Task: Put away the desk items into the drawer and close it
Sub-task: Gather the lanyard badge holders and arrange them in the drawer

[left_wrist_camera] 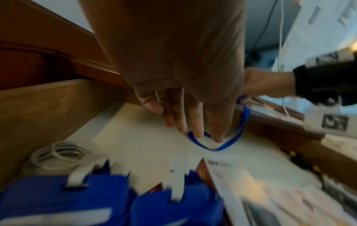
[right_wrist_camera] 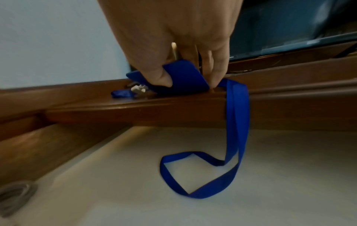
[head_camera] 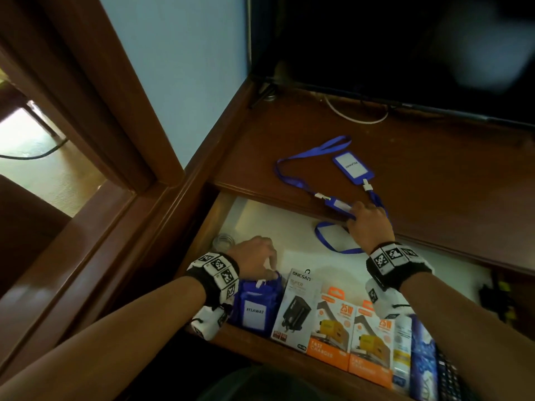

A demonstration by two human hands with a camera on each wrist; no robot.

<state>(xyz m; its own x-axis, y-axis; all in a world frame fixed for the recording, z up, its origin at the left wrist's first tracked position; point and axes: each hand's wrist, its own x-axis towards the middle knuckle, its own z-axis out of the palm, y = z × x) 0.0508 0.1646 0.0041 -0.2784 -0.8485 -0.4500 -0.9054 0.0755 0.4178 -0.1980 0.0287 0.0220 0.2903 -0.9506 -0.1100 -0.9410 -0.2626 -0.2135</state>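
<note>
The wooden drawer (head_camera: 207, 235) stands open, lined in white (right_wrist_camera: 280, 175). At the desk edge my right hand (head_camera: 365, 219) pinches a blue badge holder (head_camera: 337, 204) between thumb and fingers (right_wrist_camera: 166, 79). Its blue lanyard (right_wrist_camera: 203, 175) hangs over the edge and loops onto the drawer floor (left_wrist_camera: 218, 147). A second blue badge holder (head_camera: 352, 167) labelled PELAWAT lies further back on the desk with its strap. My left hand (head_camera: 257, 259) hovers over a stack of blue badge holders (head_camera: 256, 308) at the drawer's front left, its fingers (left_wrist_camera: 194, 126) straight and holding nothing.
Charger boxes, one white (head_camera: 301, 309) and two orange (head_camera: 331, 331), stand along the drawer front. A clear round jar (head_camera: 223, 242) sits in the left corner. A dark screen (head_camera: 405, 53) and a white cable (head_camera: 357, 118) are at the desk's back. A keyboard (head_camera: 451, 380) lies bottom right.
</note>
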